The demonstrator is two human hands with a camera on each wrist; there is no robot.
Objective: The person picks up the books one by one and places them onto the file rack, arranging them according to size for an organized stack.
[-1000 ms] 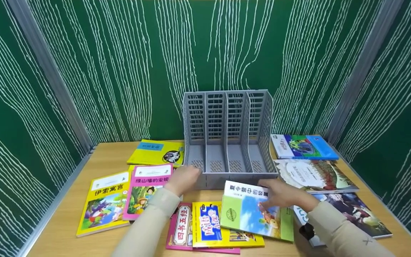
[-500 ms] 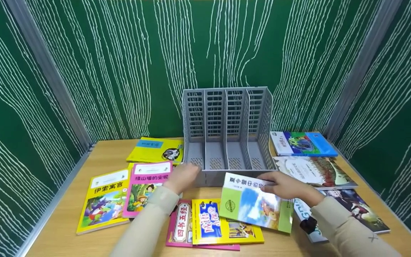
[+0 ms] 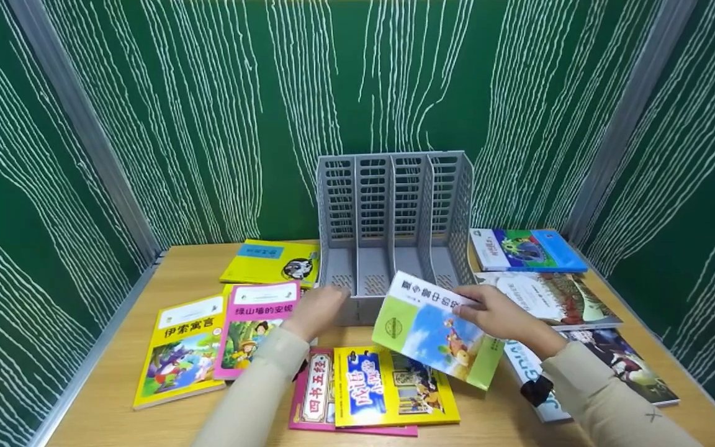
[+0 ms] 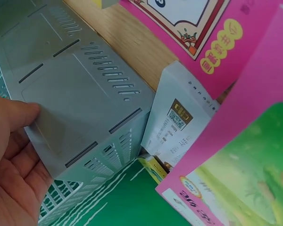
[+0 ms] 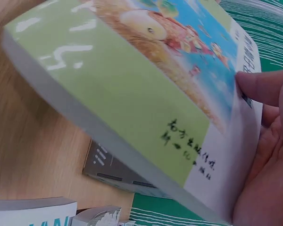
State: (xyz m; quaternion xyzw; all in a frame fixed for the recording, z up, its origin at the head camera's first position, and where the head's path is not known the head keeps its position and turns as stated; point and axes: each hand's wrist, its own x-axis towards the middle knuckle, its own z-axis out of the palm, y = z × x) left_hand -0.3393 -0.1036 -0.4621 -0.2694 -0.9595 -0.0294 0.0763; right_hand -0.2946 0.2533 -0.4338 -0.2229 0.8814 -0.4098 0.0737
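My right hand [image 3: 497, 310] pinches a green, white and blue paperback book [image 3: 438, 335] by its edge, thumb on the cover. In the head view the book is tilted and raised in front of the grey file rack [image 3: 388, 304]. The right wrist view shows my thumb [image 5: 262, 87] on the white part of the book's cover. My left hand [image 3: 320, 310] grips the rack's front lip near its left corner. In the left wrist view the thumb [image 4: 21, 114] presses the outside of the lip, with the fingers on the other side. The rack has several slots, with no book in them.
Left of the rack lie a yellow book [image 3: 180, 354], a pink book [image 3: 258, 329] and a yellow book with a cow [image 3: 270, 261]. In front, a yellow book [image 3: 395, 391] overlaps a pink one [image 3: 311, 397]. Several books, including a blue one [image 3: 528, 250], lie at right.
My right hand has lifted the green and blue book off the yellow book, raising and turning it toward the rack. The left hand has stayed on the rack's lip.
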